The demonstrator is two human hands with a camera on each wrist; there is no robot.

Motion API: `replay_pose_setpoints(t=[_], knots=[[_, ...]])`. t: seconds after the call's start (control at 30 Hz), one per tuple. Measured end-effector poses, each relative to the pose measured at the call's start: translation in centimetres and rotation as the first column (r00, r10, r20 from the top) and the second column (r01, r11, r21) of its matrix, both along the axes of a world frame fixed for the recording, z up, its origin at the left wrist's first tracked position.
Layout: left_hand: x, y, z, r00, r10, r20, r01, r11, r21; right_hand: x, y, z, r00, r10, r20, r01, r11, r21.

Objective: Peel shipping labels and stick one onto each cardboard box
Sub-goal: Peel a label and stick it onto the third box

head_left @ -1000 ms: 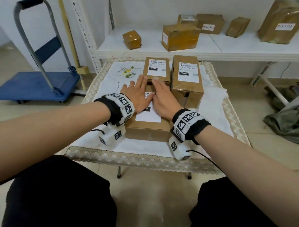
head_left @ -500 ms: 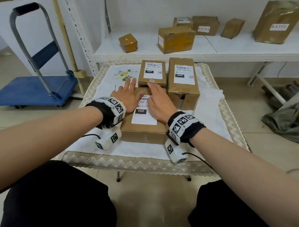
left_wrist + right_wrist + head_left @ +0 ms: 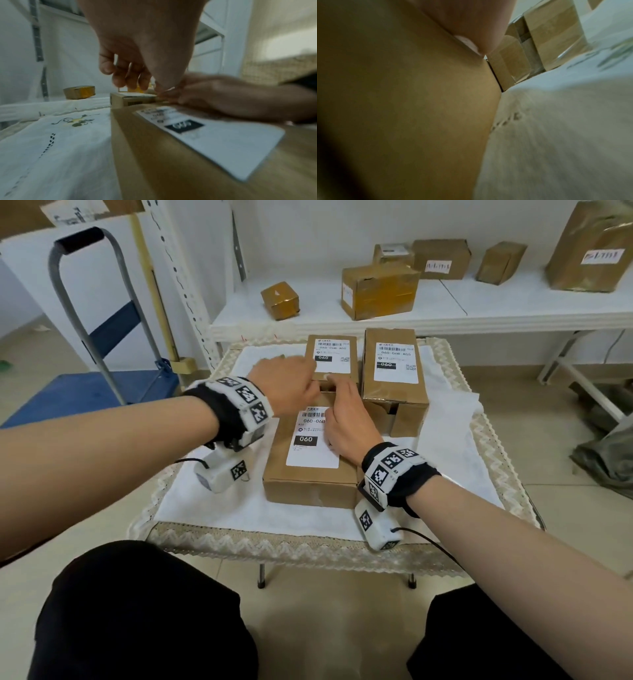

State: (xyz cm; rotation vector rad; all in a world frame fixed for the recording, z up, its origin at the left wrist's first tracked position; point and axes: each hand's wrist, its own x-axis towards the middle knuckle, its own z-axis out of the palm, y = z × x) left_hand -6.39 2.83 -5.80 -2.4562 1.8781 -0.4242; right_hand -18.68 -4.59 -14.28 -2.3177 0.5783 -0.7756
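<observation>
Right hand [image 3: 346, 422] lies flat on the nearest box's label [image 3: 308, 440]; left hand [image 3: 287, 386], fingers loosely curled, holds nothing. Thin, limp paper – likely best pressed flat from its edges.

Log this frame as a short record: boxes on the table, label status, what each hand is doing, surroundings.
boxes on table: three, near box, far-left box, far-right box
labels: one white label on top of each; near label
left hand: raised by far-left box, fingers loosely curled, holding nothing
right hand: lying on the near box's label, fingertips at the far-left box's near edge
surface: white cloth
behind: shelf with taped parcels
</observation>
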Motion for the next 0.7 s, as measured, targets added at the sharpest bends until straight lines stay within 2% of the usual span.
replay_pose_setpoints(t=[0.07, 0.17, 0.27, 0.37, 0.43, 0.6, 0.7], knots=[[-0.4, -1.0, -1.4, 0.992, -0.007, 0.129, -0.011, 0.99, 0.139, -0.2, 0.1, 0.1, 0.999, -0.009, 0.034, 0.008, 1.0, 0.013], [-0.4, -2.0, -2.7, 0.967, -0.158, 0.198, 0.104, 0.96, 0.26, -0.5, 0.2, 0.5, 0.992, -0.018, 0.127, 0.009, 0.998, 0.067], [-0.3, -2.4, -2.8, 0.963, -0.262, 0.063, 0.241, 0.943, 0.231, -0.6, 0.4, 0.9, 0.973, -0.007, 0.232, -0.011, 0.997, 0.076], [0.1, -2.6, -3.4, 0.921, -0.388, -0.033, 0.388, 0.908, 0.157, -0.6, 0.3, 1.0, 0.96, -0.017, 0.28, 0.004, 0.999, 0.048], [0.2, -2.2, -4.0, 0.913, -0.394, -0.109, 0.406, 0.905, 0.131, -0.6, 0.2, 0.8, 0.961, -0.028, 0.276, 0.015, 0.999, 0.049], [0.5, -1.6, -5.0, 0.878, -0.468, -0.098, 0.477, 0.87, 0.125, -0.6, 0.1, 0.5, 0.96, -0.028, 0.277, 0.012, 0.998, 0.058], [0.5, -1.9, -5.1, 0.869, -0.475, -0.139, 0.49, 0.865, 0.104, -0.6, 0.1, 0.4, 0.954, -0.026, 0.298, 0.016, 0.999, 0.036]])
